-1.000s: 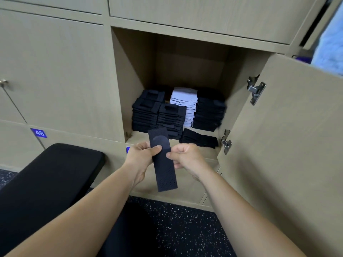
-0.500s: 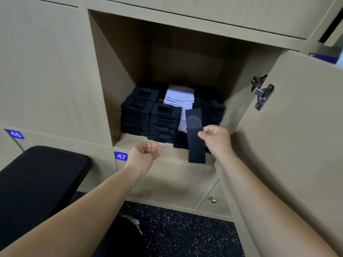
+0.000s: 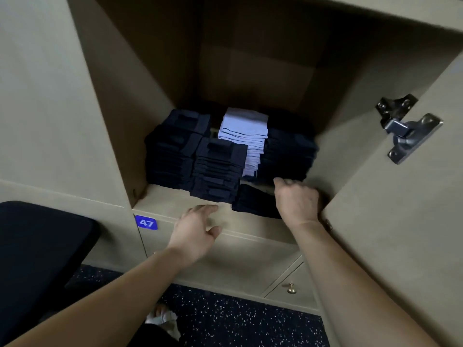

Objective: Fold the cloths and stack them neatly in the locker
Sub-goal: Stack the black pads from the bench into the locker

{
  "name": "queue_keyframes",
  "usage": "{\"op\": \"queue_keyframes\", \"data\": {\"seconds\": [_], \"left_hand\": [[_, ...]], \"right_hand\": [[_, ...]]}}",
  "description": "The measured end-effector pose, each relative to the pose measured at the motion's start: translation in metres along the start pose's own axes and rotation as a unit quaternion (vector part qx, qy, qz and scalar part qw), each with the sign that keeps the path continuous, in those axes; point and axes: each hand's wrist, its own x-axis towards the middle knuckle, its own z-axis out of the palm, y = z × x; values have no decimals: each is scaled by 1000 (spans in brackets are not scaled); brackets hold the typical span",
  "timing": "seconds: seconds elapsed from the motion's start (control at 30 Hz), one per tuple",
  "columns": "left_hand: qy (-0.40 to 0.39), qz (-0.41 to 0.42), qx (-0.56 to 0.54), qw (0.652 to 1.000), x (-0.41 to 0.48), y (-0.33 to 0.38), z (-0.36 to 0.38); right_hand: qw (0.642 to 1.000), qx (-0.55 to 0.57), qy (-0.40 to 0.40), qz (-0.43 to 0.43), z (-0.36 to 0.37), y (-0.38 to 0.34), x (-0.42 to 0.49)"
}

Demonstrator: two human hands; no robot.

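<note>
Locker 47 [image 3: 170, 199] stands open with folded cloths stacked inside: two tall dark stacks [image 3: 172, 156] [image 3: 218, 171] at left and middle, a white stack [image 3: 245, 136] behind, and another dark stack [image 3: 288, 156] at right. A low dark pile [image 3: 253, 201] lies at the front right of the shelf. My right hand [image 3: 297, 201] sits on the right part of that pile, fingers curled down over a dark cloth there. My left hand [image 3: 198, 229] hovers at the shelf's front edge, fingers straight, holding nothing.
The locker door [image 3: 400, 221] hangs open at the right with a metal hinge [image 3: 406, 131]. A black padded seat [image 3: 37, 246] is at the lower left. Below the shelf is a small drawer knob [image 3: 291, 288], then speckled dark floor [image 3: 238, 316].
My left hand let go of the dark cloth strip. My right hand carried it into the locker and lowered it onto the low front-right pile. The view moved closer to the shelf.
</note>
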Motion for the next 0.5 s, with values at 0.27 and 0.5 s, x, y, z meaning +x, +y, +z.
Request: {"op": "queue_keyframes", "data": {"seconds": [0.27, 0.5], "left_hand": [[-44, 84, 91, 991, 17, 6, 27], [-59, 87, 104, 989, 23, 6, 34]], "right_hand": [[999, 34, -26, -29, 40, -15, -37], [998, 30, -40, -43, 52, -15, -45]]}}
